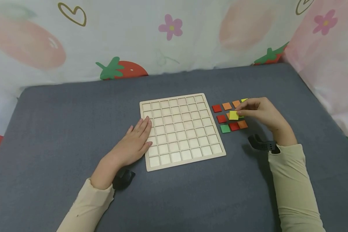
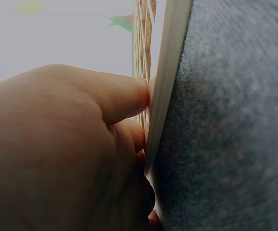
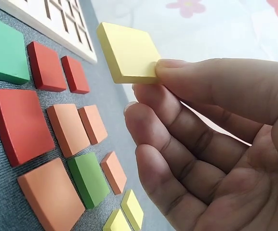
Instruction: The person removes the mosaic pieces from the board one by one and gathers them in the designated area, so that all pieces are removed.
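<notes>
A light wooden board (image 1: 186,125) with a grid of square cells lies on the grey cloth. My left hand (image 1: 132,140) rests flat on its left border, fingers straight; in the left wrist view the thumb (image 2: 124,98) touches the board's rim (image 2: 170,57). Over the loose tiles to the board's right, my right hand (image 1: 262,112) pinches a yellow square tile (image 3: 129,53) between thumb and forefinger, clear of the cloth. Its other fingers are loosely bent. Beneath it lie a green tile (image 3: 6,50), red tiles (image 3: 20,125), orange tiles (image 3: 52,192) and yellow tiles (image 3: 133,209).
Grey cloth (image 1: 191,199) covers the table. Behind it hangs a white curtain (image 1: 197,48) printed with strawberries, flowers and hearts. A black wrist camera (image 1: 261,143) sits at the right cuff, and another black wrist camera (image 1: 124,179) at the left.
</notes>
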Available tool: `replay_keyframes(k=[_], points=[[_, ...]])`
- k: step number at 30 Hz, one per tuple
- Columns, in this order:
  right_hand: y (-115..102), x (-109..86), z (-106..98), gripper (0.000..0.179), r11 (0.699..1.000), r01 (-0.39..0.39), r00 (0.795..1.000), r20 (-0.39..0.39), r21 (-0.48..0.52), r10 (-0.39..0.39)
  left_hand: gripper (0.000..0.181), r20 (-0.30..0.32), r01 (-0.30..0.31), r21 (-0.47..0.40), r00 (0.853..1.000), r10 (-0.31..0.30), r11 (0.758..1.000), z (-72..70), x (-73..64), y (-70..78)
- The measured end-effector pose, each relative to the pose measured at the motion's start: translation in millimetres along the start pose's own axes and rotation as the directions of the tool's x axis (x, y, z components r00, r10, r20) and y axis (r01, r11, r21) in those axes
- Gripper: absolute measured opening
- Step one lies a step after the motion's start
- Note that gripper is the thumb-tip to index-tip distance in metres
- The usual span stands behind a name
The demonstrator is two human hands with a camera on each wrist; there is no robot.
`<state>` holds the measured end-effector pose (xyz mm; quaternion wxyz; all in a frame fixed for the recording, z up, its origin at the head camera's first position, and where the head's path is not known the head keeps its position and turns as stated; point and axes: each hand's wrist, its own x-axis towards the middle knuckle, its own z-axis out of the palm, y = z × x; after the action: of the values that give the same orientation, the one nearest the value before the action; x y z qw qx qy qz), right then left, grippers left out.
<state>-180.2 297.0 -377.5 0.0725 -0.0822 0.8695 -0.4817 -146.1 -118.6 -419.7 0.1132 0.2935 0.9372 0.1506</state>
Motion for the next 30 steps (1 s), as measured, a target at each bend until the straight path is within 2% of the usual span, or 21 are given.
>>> replay_keyframes(k=[17,30], points=[[7.7,-1.1,-10.2,0.019,0.998,-0.048,0.998,-0.042,-0.050,0.046,0.065,0.000,0.000,-0.005,1.000,0.000,1.000,-0.2,1.4,-0.3],[14.5,-4.0,-17.9,0.018,0.998,-0.056,0.996,-0.066,-0.032,0.054,0.065,0.002,0.002,-0.013,1.000,-0.002,1.000,-0.7,0.6,0.1]])
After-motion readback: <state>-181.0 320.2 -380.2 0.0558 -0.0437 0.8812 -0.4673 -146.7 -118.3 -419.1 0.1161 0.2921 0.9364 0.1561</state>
